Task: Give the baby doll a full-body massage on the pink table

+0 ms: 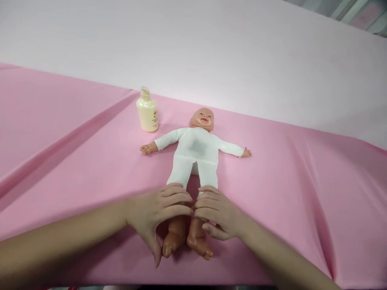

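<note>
"White-bodied baby doll with smooth tan feet, lying face up on the pink-covered table, feet towards the person. How do the hands sit on it?"

"The left hand lies across the leg nearest it, fingers close together and gently curved, thumb spread wide beside the foot. It's open rather than clasped."

"And the right?"

"The right hand is partly curled over the other leg, thumb lower down by the shin. Whether it truly grips or only rests there, I can't tell."

"What makes such contact good?"

"Light, even pressure, I'd say. Let the fingers follow the round of each leg, so no fingertip digs in. If a surer hold is wanted, the left thumb could lie closer in."

"Any risk?"

"The fingertips meet or almost meet between the legs, so they could hinder each other. Uneven pressure might twist the doll. The cream pump bottle stands upright near its outstretched arm, well apart from both hands."
</note>
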The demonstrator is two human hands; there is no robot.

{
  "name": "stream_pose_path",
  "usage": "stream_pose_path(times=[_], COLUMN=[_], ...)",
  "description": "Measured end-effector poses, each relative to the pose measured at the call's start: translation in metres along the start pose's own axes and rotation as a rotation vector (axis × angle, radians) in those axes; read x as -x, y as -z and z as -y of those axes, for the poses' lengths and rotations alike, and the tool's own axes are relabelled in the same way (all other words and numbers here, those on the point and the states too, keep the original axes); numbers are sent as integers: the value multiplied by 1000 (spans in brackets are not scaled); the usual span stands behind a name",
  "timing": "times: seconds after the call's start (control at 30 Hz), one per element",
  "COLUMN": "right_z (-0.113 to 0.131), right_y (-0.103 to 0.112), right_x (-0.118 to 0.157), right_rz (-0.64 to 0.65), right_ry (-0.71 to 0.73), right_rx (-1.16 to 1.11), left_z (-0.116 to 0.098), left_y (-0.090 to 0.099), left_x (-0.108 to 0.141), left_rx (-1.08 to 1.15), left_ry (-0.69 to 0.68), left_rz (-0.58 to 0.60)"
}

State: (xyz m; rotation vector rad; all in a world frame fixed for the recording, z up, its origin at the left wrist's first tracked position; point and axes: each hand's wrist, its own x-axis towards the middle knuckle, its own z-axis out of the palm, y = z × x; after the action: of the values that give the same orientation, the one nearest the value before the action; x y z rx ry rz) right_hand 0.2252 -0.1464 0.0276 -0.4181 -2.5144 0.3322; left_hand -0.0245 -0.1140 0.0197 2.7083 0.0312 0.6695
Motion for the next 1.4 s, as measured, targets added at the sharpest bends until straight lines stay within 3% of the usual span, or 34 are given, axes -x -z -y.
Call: stream_pose_path(times=[0.1,0.3,0.7,1.1,1.4], right_z=[4,3,-2,1,1], right_y=[-1,-3,-3,-8,-11], right_x=[0,3,3,0,-2], right_rz=[-3,-45,-137,-137,-26], right_ry=[24,-11,-124,-33,-4], right_rx=[-9,-8,-66,-39,58], left_z=[-1,3,9,6,4], left_y=[-7,-19,-14,-8,-15], left_x=[2,7,2,0,-3], left_rx=[-68,-192,-239,-98,-141], left_ry=[-28,31,59,167,202], left_rz=[25,-51,-26,-101,-179])
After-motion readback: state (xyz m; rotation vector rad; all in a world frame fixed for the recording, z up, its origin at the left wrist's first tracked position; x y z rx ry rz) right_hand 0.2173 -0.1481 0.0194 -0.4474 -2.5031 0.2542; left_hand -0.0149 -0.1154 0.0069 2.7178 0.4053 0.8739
